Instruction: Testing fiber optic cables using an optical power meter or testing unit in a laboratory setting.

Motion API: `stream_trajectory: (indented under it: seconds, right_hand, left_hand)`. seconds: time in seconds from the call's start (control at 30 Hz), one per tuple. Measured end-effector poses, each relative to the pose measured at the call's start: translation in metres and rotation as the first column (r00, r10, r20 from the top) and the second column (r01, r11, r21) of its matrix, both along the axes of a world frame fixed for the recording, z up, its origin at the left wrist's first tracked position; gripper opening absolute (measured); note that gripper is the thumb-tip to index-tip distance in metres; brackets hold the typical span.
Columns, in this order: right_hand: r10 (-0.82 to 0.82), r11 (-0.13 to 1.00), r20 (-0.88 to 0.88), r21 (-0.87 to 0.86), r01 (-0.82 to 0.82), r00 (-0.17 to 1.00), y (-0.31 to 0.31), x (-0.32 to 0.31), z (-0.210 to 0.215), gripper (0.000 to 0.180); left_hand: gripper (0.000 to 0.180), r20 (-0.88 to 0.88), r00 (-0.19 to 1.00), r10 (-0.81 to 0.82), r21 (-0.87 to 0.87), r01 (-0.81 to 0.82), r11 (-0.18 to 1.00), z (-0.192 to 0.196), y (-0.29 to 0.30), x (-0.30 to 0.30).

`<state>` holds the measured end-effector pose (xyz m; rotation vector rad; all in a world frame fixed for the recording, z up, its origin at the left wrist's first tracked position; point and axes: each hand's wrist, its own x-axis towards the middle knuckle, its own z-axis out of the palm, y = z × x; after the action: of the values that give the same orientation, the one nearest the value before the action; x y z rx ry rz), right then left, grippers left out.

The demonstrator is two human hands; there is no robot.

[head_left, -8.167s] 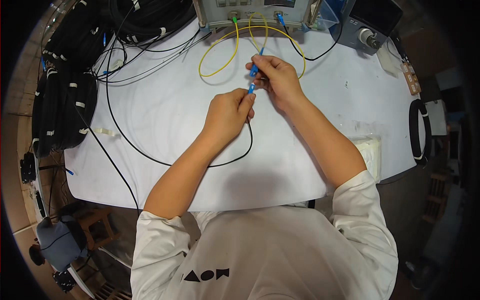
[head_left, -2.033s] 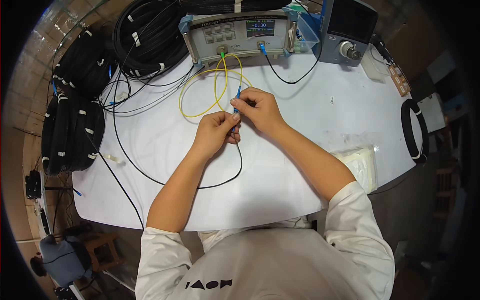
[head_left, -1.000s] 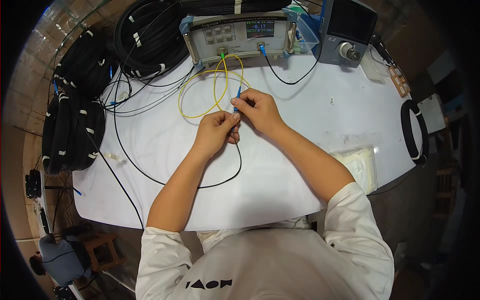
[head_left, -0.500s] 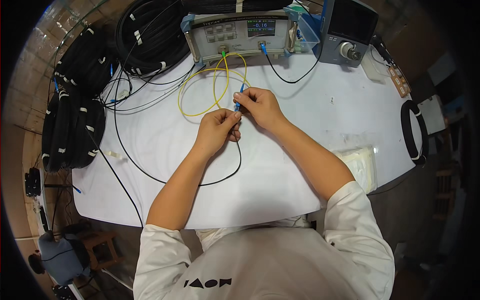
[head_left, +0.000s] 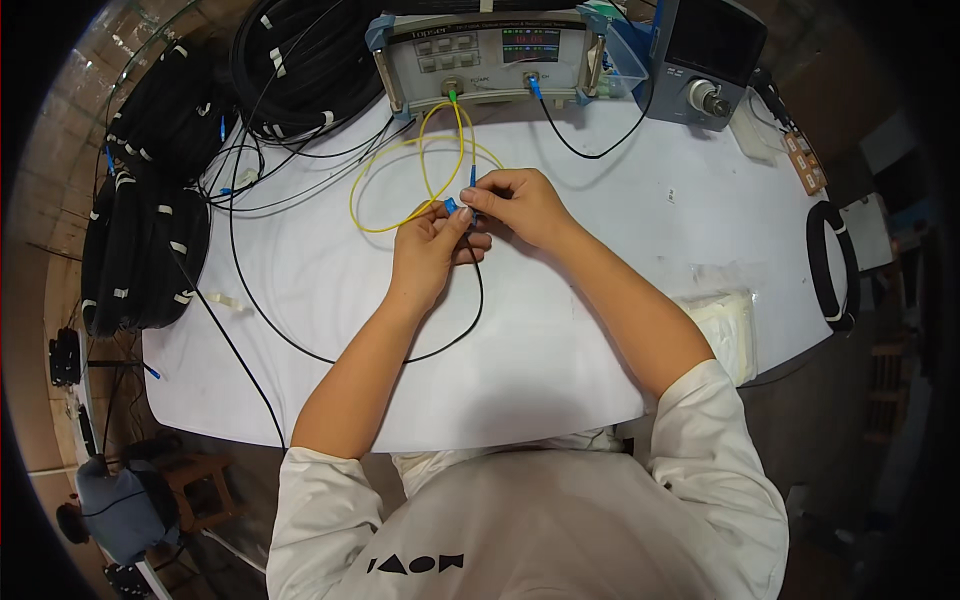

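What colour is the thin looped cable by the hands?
Yellow: the looped cable shows best in the head view.

A cable-testing workshop: test instrument (head_left: 490,55), black cable coils (head_left: 150,230), white bench (head_left: 560,350).

Counts, placed relative to the white table (head_left: 560,350): two instruments at its far edge, one grey front-panel test unit (head_left: 485,52) and one blue-grey meter with knob (head_left: 703,60). One looped yellow fibre cable (head_left: 425,180) mid-table. Two bare hands above it: left hand (head_left: 428,255), right hand (head_left: 520,205).

White table (head_left: 600,380), wood stool (head_left: 185,475) btm-left.
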<state>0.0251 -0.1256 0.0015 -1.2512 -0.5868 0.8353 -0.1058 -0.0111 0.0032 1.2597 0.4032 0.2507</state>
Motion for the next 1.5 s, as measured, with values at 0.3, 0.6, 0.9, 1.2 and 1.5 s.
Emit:
stream_trajectory:
  seconds: [0.3,0.6,0.9,1.2,1.5]
  right_hand:
    - [0.064,0.993,0.190,-0.105,-0.045,0.980,0.000,0.006,-0.003,0.019]
    - [-0.098,0.995,0.079,-0.019,0.100,0.992,0.004,0.001,-0.005,0.027]
    - [-0.172,0.981,0.064,-0.079,0.177,0.983,0.002,0.013,-0.004,0.029]
    - [-0.126,0.992,-0.005,-0.025,0.126,0.992,0.003,0.014,-0.006,0.029]
    - [-0.094,0.995,-0.095,0.018,0.097,0.991,0.000,0.011,-0.001,0.026]
  left_hand:
    - [0.015,0.037,0.995,0.089,0.027,-0.091,0.996,-0.002,-0.006,0.002]
    - [0.015,0.112,0.993,0.050,0.015,-0.052,0.999,-0.004,-0.003,0.011]
    - [0.014,0.073,0.997,-0.036,-0.012,0.037,0.999,-0.010,-0.014,-0.003]
    - [0.023,0.097,0.994,-0.053,-0.224,0.074,0.972,0.001,0.004,0.000]
    - [0.028,0.057,0.996,-0.073,-0.270,0.086,0.959,0.007,0.012,-0.001]
